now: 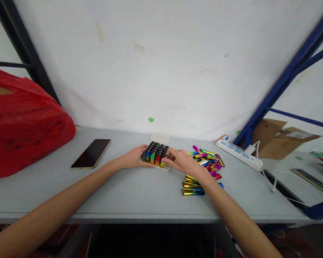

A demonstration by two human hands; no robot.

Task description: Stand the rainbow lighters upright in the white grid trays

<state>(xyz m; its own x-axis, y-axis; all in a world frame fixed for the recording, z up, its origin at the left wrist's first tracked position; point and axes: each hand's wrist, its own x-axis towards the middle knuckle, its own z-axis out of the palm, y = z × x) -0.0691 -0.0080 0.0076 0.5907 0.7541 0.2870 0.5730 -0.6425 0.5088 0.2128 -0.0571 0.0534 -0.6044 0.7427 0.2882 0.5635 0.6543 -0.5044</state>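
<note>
A tight block of upright lighters [154, 157] with black tops and shiny coloured bodies stands mid-table in a pale holder, whose edge [167, 168] shows at the front right. My left hand [134, 157] grips the block's left side, thumb in front and fingers behind. At the right end, my right hand [179, 159] has thumb and fingers pinched on a lighter at the block's edge, partly hidden by the fingers. To the right of it lies a loose heap of shiny metallic pieces [204, 162], shaped like lighters, with several more gold ones [191, 184] nearer the front, partly under my right forearm.
A white slotted tray [159, 138] lies behind the block, near the wall. To the left are a dark-screened phone [91, 154] and a large red plastic bag [29, 125]. A white power strip [239, 152] with cables lies right, before a cardboard box [274, 138] and blue frame bars.
</note>
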